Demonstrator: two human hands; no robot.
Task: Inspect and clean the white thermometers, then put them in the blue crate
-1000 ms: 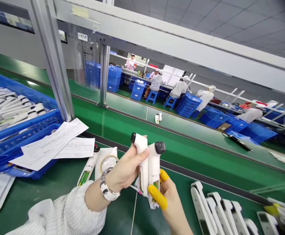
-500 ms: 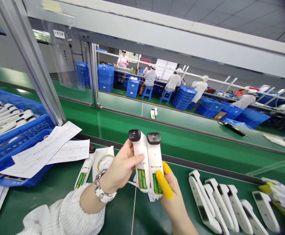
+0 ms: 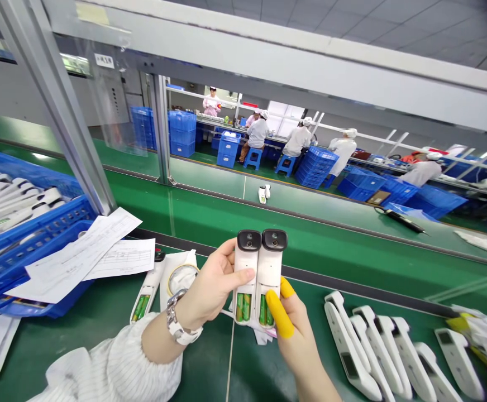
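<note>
Two white handheld devices with black heads are held upright side by side above the green table. My left hand [image 3: 216,279] grips the left white device [image 3: 247,273], thumb on its front. Yellow covers sit on the thumb and a finger of my right hand [image 3: 291,318], which holds the right white device [image 3: 270,273] by its lower part. Both devices have open compartments showing green batteries. Another white device [image 3: 149,285] with green batteries lies left of my hands, beside a roll of tape [image 3: 181,279].
Several white devices [image 3: 377,346] lie in a row at the right. Papers [image 3: 76,257] rest over a blue basket [image 3: 71,223] at the left. A metal post [image 3: 65,111] rises there. Across the green surface stand a small pair of devices [image 3: 263,194], and people work beyond.
The two devices have turned more squarely to the camera and their heads are now level. The left one has shifted slightly right, along with my left hand.
</note>
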